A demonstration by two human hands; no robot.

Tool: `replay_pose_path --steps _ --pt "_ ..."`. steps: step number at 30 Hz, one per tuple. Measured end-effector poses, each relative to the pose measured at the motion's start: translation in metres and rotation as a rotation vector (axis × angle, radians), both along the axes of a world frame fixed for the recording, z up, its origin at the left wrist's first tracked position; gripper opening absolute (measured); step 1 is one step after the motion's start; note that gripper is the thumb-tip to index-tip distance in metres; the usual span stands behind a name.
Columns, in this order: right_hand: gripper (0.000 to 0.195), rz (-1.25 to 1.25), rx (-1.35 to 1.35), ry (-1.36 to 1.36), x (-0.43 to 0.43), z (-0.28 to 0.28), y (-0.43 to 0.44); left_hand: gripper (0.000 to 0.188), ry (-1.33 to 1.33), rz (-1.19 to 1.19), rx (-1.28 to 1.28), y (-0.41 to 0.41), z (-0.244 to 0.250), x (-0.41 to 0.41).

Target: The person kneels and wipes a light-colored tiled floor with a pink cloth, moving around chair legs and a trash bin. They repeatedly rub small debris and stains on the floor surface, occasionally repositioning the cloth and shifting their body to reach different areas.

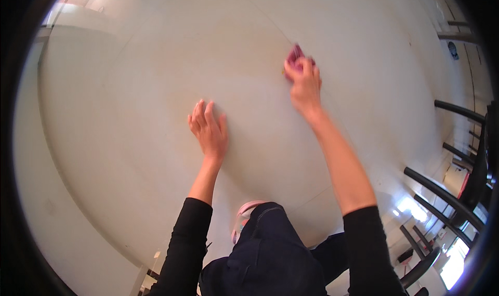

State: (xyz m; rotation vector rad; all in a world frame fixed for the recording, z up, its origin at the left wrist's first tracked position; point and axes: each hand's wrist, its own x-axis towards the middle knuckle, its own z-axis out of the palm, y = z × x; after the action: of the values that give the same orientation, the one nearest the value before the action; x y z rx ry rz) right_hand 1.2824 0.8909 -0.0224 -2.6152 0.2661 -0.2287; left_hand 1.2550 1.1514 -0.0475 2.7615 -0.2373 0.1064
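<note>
My right hand, stretched out ahead, grips a crumpled purple-pink cloth against the pale tiled floor. Motion slightly blurs that hand and the cloth. To its left and nearer to me, my left hand is over the floor with its fingers apart and nothing in it. Whether its fingertips touch the floor, I cannot tell.
Black legs of furniture, seemingly chairs, stand along the right side. A pale wall curves along the left. My bent knee and a pink-edged shoe are below my hands. A small dark round object lies at the upper right.
</note>
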Motion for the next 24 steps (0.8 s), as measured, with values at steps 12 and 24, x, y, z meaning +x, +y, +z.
replay_pose_path --steps 12,24 --pt "0.05 -0.04 0.001 0.188 -0.015 0.001 0.009 0.049 0.018 -0.006 -0.014 0.001 0.002 0.002" --pt "0.046 -0.024 -0.044 0.224 -0.015 0.001 0.009 0.045 0.028 0.012 -0.108 0.0 0.003 0.001"
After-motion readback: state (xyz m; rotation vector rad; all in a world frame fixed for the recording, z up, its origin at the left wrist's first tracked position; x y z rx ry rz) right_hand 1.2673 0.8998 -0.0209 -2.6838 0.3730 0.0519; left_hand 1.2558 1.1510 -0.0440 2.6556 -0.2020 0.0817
